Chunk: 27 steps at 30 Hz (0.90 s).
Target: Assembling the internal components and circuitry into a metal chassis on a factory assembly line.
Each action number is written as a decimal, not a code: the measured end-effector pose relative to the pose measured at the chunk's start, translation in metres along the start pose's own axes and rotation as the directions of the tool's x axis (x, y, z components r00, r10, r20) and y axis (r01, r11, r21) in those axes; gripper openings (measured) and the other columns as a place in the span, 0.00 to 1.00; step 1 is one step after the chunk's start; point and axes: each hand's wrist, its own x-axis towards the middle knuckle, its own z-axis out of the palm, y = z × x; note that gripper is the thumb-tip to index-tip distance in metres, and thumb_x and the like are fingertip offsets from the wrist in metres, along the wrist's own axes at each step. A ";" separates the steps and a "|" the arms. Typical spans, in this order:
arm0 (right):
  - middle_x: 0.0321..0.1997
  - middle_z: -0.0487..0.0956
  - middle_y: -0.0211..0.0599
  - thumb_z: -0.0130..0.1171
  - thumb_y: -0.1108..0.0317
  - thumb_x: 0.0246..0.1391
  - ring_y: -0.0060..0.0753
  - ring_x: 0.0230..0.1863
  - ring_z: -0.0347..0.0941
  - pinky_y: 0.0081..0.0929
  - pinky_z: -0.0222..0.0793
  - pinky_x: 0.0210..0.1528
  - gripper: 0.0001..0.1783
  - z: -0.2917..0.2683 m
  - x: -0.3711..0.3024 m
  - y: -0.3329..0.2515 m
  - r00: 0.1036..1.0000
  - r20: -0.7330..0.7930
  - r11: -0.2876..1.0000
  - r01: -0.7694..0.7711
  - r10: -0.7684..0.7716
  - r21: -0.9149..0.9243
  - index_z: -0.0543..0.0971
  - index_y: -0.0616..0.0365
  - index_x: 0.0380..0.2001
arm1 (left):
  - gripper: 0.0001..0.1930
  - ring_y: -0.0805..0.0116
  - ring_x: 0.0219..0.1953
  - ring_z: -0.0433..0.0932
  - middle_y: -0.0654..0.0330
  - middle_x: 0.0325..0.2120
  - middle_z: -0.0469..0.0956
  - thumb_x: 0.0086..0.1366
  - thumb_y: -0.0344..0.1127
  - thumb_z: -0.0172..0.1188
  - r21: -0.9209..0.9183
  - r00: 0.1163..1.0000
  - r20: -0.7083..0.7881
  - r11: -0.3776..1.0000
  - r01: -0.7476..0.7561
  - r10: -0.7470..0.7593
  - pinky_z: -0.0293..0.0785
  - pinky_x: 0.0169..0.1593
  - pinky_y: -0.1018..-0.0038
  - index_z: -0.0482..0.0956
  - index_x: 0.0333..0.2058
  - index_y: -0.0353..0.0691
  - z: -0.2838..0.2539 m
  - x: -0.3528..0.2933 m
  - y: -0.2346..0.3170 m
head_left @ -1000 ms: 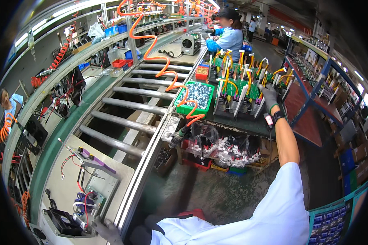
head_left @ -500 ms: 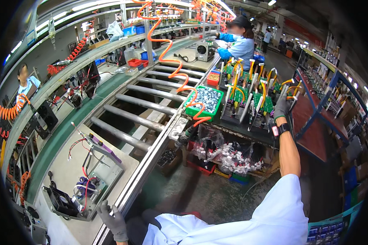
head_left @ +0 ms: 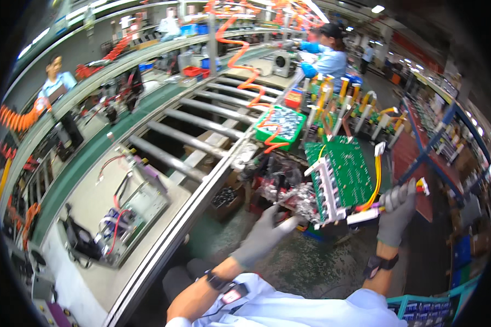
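Note:
A green circuit board (head_left: 348,166) hangs tilted in front of me, with a white slotted strip (head_left: 328,188) along one side and yellow wires (head_left: 377,177) at the other. My right hand (head_left: 396,215), in a grey glove, is closed round its wire and lower-corner end; the exact grip is partly hidden. Left of the board, my gloved left hand (head_left: 263,237) is held in the air, thumb and fingers apart, touching nothing. On the bench to the left lies an open metal chassis (head_left: 142,210) with red wires and a black fan (head_left: 81,234).
Steel rollers (head_left: 196,131) bridge the bench sections. A green bin (head_left: 281,126) of small parts stands beside several upright boards (head_left: 365,111). Below are bagged cables (head_left: 289,191). A blue-framed rack (head_left: 428,141) is at right; a co-worker (head_left: 330,57) stands at the far end.
My right hand has come back from the upright boards, bringing one circuit board toward me. My left hand has left the bench edge and moved right, toward that board.

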 end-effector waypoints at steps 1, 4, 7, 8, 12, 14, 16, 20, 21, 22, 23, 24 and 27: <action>0.13 0.49 0.18 0.45 0.50 0.78 0.17 0.12 0.43 0.24 0.52 0.17 0.30 0.011 -0.018 0.010 0.996 0.059 0.997 -0.067 0.065 0.035 0.56 0.40 0.17 | 0.34 0.64 0.60 0.76 0.49 0.56 0.79 0.73 0.49 0.63 -0.057 0.999 0.025 0.998 -0.021 0.023 0.69 0.66 0.66 0.67 0.65 0.27 0.006 0.005 0.002; 0.12 0.49 0.19 0.41 0.52 0.79 0.20 0.11 0.42 0.26 0.51 0.17 0.32 0.038 -0.072 0.049 0.956 0.212 0.974 -0.218 0.202 0.056 0.54 0.42 0.15 | 0.36 0.65 0.56 0.75 0.51 0.56 0.77 0.73 0.52 0.62 -0.247 0.996 -0.082 0.969 0.014 -0.035 0.70 0.64 0.67 0.66 0.65 0.28 0.003 -0.009 -0.003; 0.12 0.49 0.21 0.41 0.53 0.79 0.21 0.11 0.43 0.28 0.54 0.19 0.32 0.067 -0.108 0.085 0.841 0.504 0.966 -0.256 0.200 0.045 0.54 0.43 0.15 | 0.38 0.64 0.56 0.78 0.52 0.56 0.77 0.67 0.46 0.70 -0.393 0.940 -0.333 0.917 -0.068 -0.073 0.75 0.62 0.66 0.64 0.65 0.30 -0.025 -0.045 -0.015; 0.12 0.49 0.21 0.40 0.53 0.79 0.21 0.11 0.44 0.28 0.54 0.19 0.32 0.078 -0.116 0.094 0.805 0.558 0.960 -0.277 0.202 0.051 0.53 0.43 0.15 | 0.37 0.64 0.55 0.80 0.51 0.54 0.78 0.65 0.44 0.73 -0.418 0.897 -0.432 0.902 -0.106 -0.095 0.77 0.60 0.66 0.65 0.64 0.30 -0.031 -0.055 -0.016; 0.16 0.55 0.24 0.46 0.56 0.73 0.25 0.15 0.53 0.33 0.62 0.27 0.25 0.118 -0.134 0.117 0.629 0.770 0.954 -0.283 0.104 0.102 0.58 0.48 0.19 | 0.45 0.63 0.54 0.80 0.49 0.55 0.76 0.62 0.38 0.74 -0.334 0.757 -0.653 0.906 -0.260 -0.024 0.80 0.57 0.66 0.55 0.68 0.27 -0.073 -0.083 0.005; 0.21 0.63 0.28 0.53 0.58 0.68 0.29 0.20 0.63 0.35 0.68 0.33 0.18 0.130 -0.137 0.127 0.559 0.829 0.973 -0.191 -0.003 0.133 0.65 0.51 0.24 | 0.48 0.63 0.53 0.80 0.49 0.55 0.75 0.57 0.37 0.77 -0.249 0.676 -0.715 0.838 -0.486 0.180 0.80 0.57 0.67 0.55 0.68 0.29 -0.093 -0.096 0.029; 0.48 0.72 0.46 0.65 0.62 0.55 0.48 0.49 0.70 0.43 0.70 0.54 0.20 0.135 -0.125 0.133 0.309 0.950 0.893 0.439 -0.045 -0.101 0.72 0.59 0.46 | 0.52 0.62 0.53 0.79 0.50 0.55 0.74 0.52 0.37 0.80 0.101 0.535 -0.740 0.853 -0.511 0.408 0.78 0.57 0.66 0.55 0.68 0.29 -0.123 -0.110 0.058; 0.67 0.70 0.57 0.71 0.61 0.54 0.60 0.70 0.67 0.50 0.67 0.69 0.34 0.147 -0.104 0.152 0.228 0.946 0.540 0.779 0.229 -0.318 0.72 0.62 0.61 | 0.60 0.60 0.62 0.71 0.50 0.59 0.68 0.43 0.23 0.79 0.840 0.304 -0.469 0.525 -0.137 0.830 0.74 0.66 0.61 0.48 0.72 0.35 -0.161 -0.139 0.110; 0.68 0.71 0.54 0.71 0.61 0.55 0.55 0.70 0.68 0.48 0.68 0.69 0.34 0.152 -0.103 0.155 0.314 0.895 0.802 0.415 0.317 -0.429 0.72 0.62 0.62 | 0.58 0.54 0.61 0.71 0.47 0.59 0.68 0.43 0.31 0.80 0.951 0.241 -0.296 0.308 -0.013 0.924 0.73 0.63 0.57 0.53 0.71 0.35 -0.166 -0.145 0.119; 0.69 0.71 0.52 0.71 0.61 0.56 0.50 0.70 0.69 0.46 0.68 0.70 0.35 0.163 -0.103 0.159 0.346 0.835 0.896 -0.037 0.427 -0.442 0.71 0.63 0.63 | 0.57 0.47 0.60 0.71 0.44 0.59 0.68 0.43 0.38 0.82 0.985 0.184 -0.160 0.146 0.088 0.970 0.73 0.61 0.54 0.58 0.69 0.34 -0.171 -0.150 0.128; 0.67 0.74 0.47 0.67 0.64 0.60 0.40 0.68 0.72 0.39 0.71 0.68 0.32 0.167 -0.104 0.153 0.271 0.872 0.890 -0.333 0.408 -0.312 0.71 0.64 0.64 | 0.56 0.41 0.59 0.71 0.42 0.58 0.68 0.43 0.46 0.83 0.982 0.205 -0.025 -0.014 0.186 0.979 0.73 0.58 0.50 0.62 0.68 0.34 -0.177 -0.156 0.136; 0.66 0.75 0.47 0.65 0.64 0.60 0.39 0.67 0.74 0.38 0.72 0.67 0.31 0.177 -0.116 0.156 0.249 0.898 0.835 -0.515 0.362 -0.194 0.72 0.65 0.64 | 0.52 0.42 0.58 0.73 0.43 0.57 0.70 0.47 0.48 0.81 0.945 0.231 0.097 -0.162 0.283 0.968 0.73 0.57 0.50 0.64 0.67 0.35 -0.181 -0.158 0.141; 0.62 0.78 0.47 0.58 0.65 0.62 0.37 0.63 0.77 0.35 0.76 0.64 0.27 0.208 -0.159 0.159 0.229 0.923 0.609 -0.794 0.309 -0.007 0.73 0.66 0.63 | 0.33 0.46 0.56 0.77 0.46 0.55 0.73 0.61 0.41 0.71 0.888 0.340 0.207 -0.322 0.328 0.917 0.73 0.58 0.50 0.71 0.63 0.40 -0.182 -0.162 0.144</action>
